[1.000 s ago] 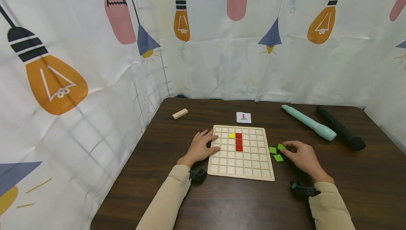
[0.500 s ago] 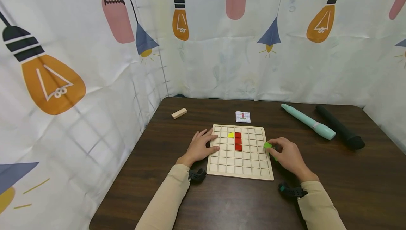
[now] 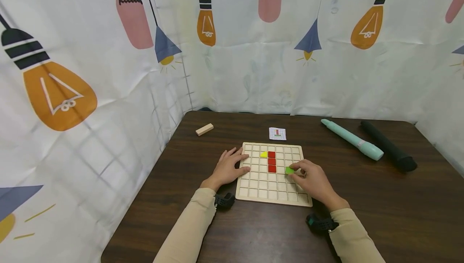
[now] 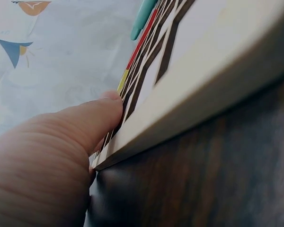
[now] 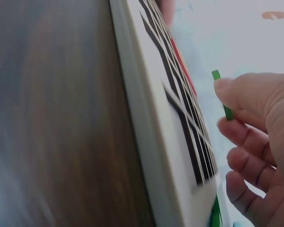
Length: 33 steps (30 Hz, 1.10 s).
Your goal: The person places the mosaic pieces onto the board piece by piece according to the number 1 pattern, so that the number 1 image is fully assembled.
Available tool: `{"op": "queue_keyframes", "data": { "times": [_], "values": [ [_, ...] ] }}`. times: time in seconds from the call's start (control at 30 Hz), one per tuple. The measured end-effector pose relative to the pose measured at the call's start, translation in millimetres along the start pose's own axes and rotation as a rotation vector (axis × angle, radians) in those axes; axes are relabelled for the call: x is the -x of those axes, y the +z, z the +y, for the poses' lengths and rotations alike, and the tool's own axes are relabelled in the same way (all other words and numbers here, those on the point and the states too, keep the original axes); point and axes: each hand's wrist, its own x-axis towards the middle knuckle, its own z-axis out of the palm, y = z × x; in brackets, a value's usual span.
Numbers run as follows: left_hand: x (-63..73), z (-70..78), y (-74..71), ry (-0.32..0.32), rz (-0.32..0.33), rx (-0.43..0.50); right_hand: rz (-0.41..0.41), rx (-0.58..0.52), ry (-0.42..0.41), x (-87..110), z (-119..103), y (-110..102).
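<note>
A pale wooden grid board (image 3: 253,193) lies flat on the dark table. Three red tiles (image 3: 272,161) form a column in its cells, and a yellow piece (image 3: 264,154) sits left of the top one. My left hand (image 3: 226,169) rests at the board's left edge, its thumb (image 4: 99,116) touching the rim in the left wrist view. Over the right half of the board, my right hand (image 3: 314,180) pinches a green tile (image 3: 288,170) between thumb and finger. The right wrist view shows this tile held above the board surface. More green (image 5: 215,213) shows beside the board's edge there.
Behind the board lies a small card (image 3: 277,133) with a printed grid pattern. A wooden block (image 3: 204,129) is at the back left. A mint-green tube (image 3: 353,139) and a black cylindrical thing (image 3: 389,147) lie at the back right. A patterned curtain (image 3: 246,73) surrounds the table.
My right hand has picked up one green tile from the table right of the board and carried it left over the grid. The left hand has stayed in place.
</note>
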Motion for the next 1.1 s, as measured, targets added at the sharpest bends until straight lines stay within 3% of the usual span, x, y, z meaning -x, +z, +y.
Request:
{"op": "queue_keyframes", "data": {
  "times": [0.47,1.1],
  "values": [
    [-1.9,1.0,-0.3,-0.013,0.008,-0.010,-0.026,-0.001,-0.061,-4.2,-14.9,17.1],
    [-2.4,1.5,1.7,-0.020,0.013,-0.033,-0.036,-0.016,-0.078,-8.1,-38.4,43.6]
  ]
}}
